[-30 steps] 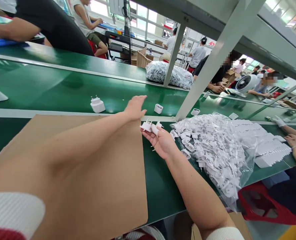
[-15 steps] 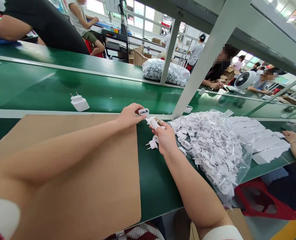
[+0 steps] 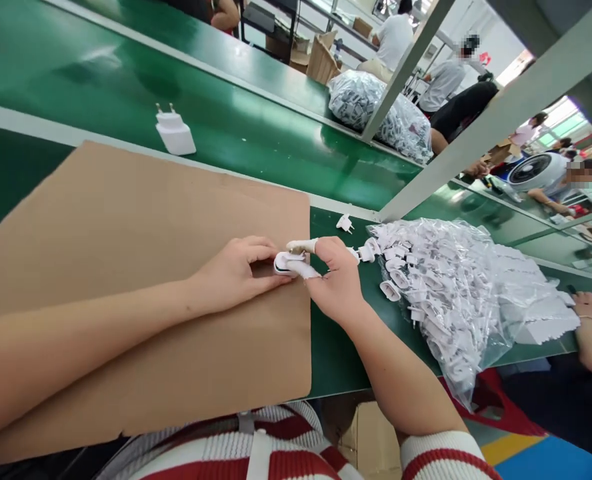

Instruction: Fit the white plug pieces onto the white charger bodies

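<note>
Left hand [image 3: 239, 270] drew back from belt [image 3: 101, 87] to cardboard [image 3: 141, 227], just inside right edge, carrying white housing [image 3: 280, 263] that had stood on belt one second earlier. Right hand [image 3: 339, 277] shifted left from worktop [image 3: 332, 357], fingers now across cardboard's right edge. Its plug piece [image 3: 295, 257], earlier apart from housing, came against it. White charger [image 3: 177, 137] slid left along belt, nearer cardboard's far left corner. Loose plug piece [image 3: 345, 223] came into sight off far right corner.
</note>
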Available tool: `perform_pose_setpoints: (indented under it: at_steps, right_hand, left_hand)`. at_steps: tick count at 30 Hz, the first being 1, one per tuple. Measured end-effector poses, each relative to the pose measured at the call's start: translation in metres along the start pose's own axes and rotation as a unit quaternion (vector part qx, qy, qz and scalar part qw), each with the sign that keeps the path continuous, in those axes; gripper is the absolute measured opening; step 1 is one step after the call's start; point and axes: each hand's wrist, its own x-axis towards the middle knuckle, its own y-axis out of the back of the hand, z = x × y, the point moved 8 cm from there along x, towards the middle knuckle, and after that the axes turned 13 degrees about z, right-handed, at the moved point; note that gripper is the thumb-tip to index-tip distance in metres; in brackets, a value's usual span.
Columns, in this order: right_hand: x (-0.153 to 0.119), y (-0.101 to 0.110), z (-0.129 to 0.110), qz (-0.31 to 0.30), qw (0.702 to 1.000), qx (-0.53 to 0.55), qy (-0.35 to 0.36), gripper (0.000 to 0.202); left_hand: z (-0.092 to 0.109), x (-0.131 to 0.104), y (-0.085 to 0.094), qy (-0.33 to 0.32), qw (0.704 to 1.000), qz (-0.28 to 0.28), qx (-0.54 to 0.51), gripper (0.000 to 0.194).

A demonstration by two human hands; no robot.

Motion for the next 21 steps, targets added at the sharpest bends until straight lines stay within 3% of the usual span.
perform_pose_setpoints:
  at_steps: [16, 21]
  right_hand:
    - [0.0013, -0.0042, -0.0114, -0.028, 0.987, -0.138, 0.076, 0.007]
    - [-0.0018, -0.0067, -0.0021, -0.035, 0.996, -0.087, 0.007, 0.012]
  left_hand:
    - [-0.0007, -0.0022, 0.002, -0.019, 0.999, 0.029, -0.008, 0.037]
    - [-0.0011, -0.0032, -0.0001, 0.011, 1.0, 0.028, 0.008, 0.042]
